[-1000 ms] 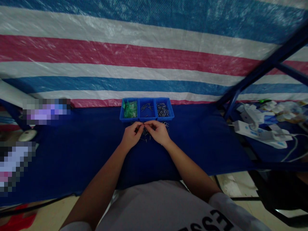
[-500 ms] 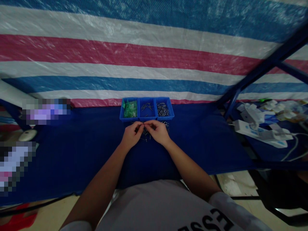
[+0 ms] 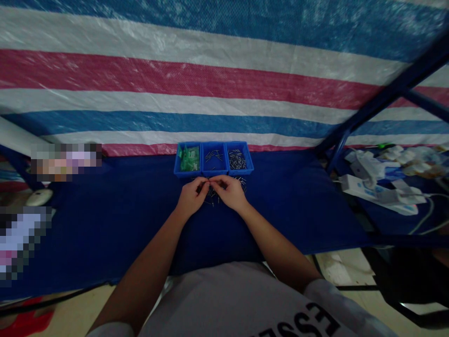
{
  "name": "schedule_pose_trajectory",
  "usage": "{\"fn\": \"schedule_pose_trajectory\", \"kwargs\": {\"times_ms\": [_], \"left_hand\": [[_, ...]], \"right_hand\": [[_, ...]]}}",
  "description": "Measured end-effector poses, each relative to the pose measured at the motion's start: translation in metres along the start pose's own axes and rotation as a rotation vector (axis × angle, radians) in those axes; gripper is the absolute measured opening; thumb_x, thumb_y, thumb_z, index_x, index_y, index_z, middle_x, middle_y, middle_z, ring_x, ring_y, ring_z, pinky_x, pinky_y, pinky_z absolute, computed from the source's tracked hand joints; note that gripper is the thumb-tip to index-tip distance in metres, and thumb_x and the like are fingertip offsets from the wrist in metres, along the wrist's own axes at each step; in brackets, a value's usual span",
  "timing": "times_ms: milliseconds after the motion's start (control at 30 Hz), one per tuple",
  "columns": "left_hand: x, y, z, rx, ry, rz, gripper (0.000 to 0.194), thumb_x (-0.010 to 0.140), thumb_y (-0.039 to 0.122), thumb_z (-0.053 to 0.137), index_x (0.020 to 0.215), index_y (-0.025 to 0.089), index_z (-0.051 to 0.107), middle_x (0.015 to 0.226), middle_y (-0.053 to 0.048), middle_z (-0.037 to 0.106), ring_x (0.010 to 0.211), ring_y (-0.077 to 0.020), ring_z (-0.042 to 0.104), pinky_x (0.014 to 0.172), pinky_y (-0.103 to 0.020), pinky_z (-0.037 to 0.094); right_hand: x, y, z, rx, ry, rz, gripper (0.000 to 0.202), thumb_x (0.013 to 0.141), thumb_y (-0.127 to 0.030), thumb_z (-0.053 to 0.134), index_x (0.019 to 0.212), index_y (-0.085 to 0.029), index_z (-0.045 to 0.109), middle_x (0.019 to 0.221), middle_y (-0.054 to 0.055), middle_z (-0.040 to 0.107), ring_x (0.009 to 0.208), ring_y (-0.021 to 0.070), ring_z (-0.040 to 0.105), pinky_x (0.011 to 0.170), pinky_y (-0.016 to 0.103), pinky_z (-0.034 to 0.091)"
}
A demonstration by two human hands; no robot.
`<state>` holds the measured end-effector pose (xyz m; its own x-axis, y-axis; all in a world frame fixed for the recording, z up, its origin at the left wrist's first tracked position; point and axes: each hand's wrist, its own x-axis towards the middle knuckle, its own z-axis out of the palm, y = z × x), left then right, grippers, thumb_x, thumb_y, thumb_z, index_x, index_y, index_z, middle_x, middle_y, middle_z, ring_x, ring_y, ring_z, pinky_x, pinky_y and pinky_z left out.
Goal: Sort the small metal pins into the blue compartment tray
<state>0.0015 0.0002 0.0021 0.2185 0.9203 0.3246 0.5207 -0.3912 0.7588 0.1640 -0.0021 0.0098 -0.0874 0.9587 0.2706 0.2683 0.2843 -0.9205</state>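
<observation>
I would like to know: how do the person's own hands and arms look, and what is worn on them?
The left hand and right hand are bare. Short, greyish sleeves leave the forearms uncovered. The sleeves belong to a grey shirt with dark letters.

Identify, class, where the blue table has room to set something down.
Bare blue cloth spreads between the left forearm and white rounded object, and from the right forearm towards the white power strip. Crowded: around the left hand and right hand, where metal pieces lie before the blue bins.
</observation>
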Motion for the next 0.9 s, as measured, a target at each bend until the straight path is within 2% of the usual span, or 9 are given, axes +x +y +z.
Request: {"fn": "schedule_pose_trajectory", "kwargs": {"times_ms": [900], "left_hand": [[0.0008, 0.0025, -0.0015, 0.007, -0.002, 0.005, 0.020, 0.090, 0.033, 0.051, 0.089, 0.018, 0.064, 0.065, 0.003, 0.060, 0.053, -0.0089, 0.052, 0.053, -0.021, 0.040]], "right_hand": [[-0.0002, -0.0030, -0.0003, -0.021, -0.013, 0.006, 0.013, 0.083, -0.021, 0.062, 0.092, -0.019, 0.072, 0.085, 0.004, 0.074, 0.071, 0.0137, 0.067, 0.069, 0.027, 0.054]]}}
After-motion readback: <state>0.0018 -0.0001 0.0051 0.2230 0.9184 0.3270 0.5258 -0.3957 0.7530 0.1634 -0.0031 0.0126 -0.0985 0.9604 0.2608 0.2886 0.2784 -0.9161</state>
